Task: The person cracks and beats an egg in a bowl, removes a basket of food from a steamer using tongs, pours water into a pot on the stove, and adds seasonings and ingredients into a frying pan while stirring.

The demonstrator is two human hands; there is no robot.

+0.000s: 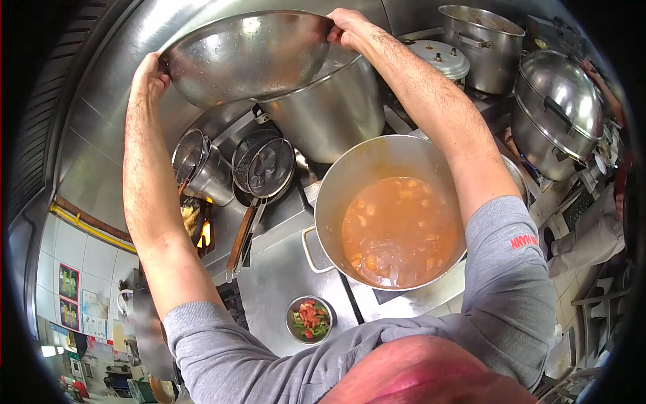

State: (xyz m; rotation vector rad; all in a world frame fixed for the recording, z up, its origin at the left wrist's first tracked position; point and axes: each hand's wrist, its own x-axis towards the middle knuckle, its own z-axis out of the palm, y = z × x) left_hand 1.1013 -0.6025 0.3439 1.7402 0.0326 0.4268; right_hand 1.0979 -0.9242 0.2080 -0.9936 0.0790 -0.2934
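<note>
Both my arms reach forward, holding up a large metal bowl (245,57) by its rim. My left hand (152,77) grips the left edge, and my right hand (346,28) is closed on the right edge. The bowl is tilted over a tall steel pot (330,111), partly covering its opening. Nearer to me stands a big pot (330,195) of orange-brown stew with chunks in it. What the raised bowl holds, if anything, is hidden.
Strainers (269,167) with handles and a small pot (214,176) stand left of the tall pot, near a flame (205,232). A small bowl (328,330) of chopped vegetables sits close to me. More pots (481,54) stand back right; another person (592,236) is far right.
</note>
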